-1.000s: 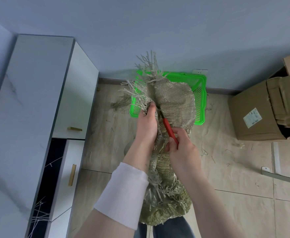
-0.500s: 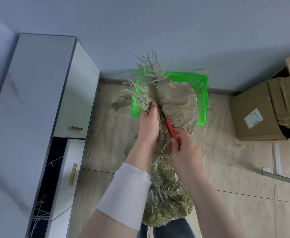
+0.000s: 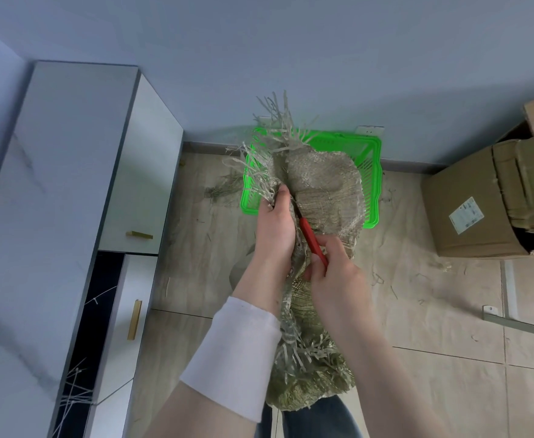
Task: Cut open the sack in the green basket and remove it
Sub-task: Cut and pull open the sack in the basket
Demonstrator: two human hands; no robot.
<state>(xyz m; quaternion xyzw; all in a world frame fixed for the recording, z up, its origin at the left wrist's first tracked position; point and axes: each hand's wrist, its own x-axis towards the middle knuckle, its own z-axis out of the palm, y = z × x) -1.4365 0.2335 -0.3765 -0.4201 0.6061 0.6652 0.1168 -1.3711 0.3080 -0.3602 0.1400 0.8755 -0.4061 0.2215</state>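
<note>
Hardly anything has shifted over the last second. Both hands sit on the sack [image 3: 322, 184] where they were, and the red-handled cutter [image 3: 313, 238] points into the same fold.

Head view: the sack is lifted off the floor. Its frayed upper end is over the green basket [image 3: 375, 184] and its lower end hangs toward the person's legs. Whether any of it touches the basket cannot be told.

The left hand [image 3: 275, 232] has its fingers [image 3: 279, 196] curled round the frayed edge, bunching the weave just left of the cutter. The right hand [image 3: 335, 273] is wrapped round the cutter's handle, with its fingers [image 3: 332, 246] closed on it. The handle slants up and to the left, and the blade tip is lost in the fold, so how far the cut runs is unclear.

Both forearms reach forward side by side. The left wrist wears a white cuff and the right is bare.

To cut well, the left hand should probably pull the cloth taut away from the blade and keep its thumb clear of the cutting line. Short strokes along the weave would likely snag less than one long drag, as loose strands already litter the tiled floor [image 3: 433, 311].
</note>
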